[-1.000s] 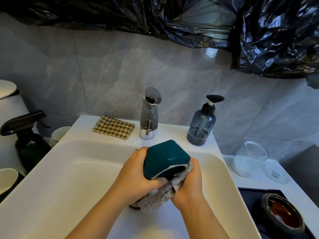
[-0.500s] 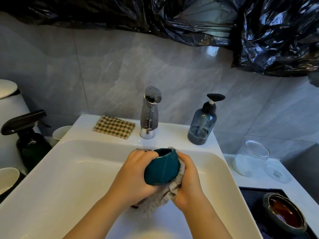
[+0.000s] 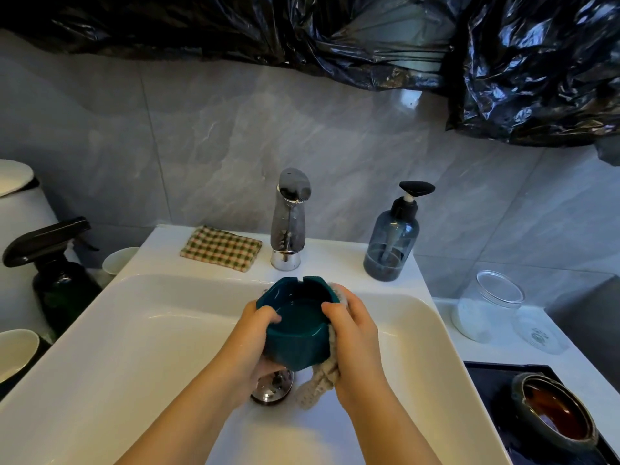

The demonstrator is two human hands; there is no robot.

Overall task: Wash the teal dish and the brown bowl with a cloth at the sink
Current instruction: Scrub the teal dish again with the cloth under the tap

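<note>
Dish (image 3: 298, 345) is in the air over the sink (image 3: 161, 333), in front of the tap (image 3: 290, 216), and both your hands are on it. The sink is the biggest thing here, and the dish hangs above its drain (image 3: 272, 389) without touching it.

Your left hand (image 3: 246, 335) grips the left wall, with the thumb bent over the rim into the inside. Your right hand (image 3: 357, 333) has its thumb hooked over the right rim and its palm presses the cloth (image 3: 323, 375) to the outer right wall. The fingers behind are hidden.

The opening of the dish faces up and a little toward you. So the cloth lies outside, on the right and below, with 1 end hanging down. I judge that the inside is reached only by bringing the cloth over the right rim, which is work for your right hand.

The bowl (image 3: 555, 412) waits well apart at the right, on a dark tray, nearer to that same hand.
</note>
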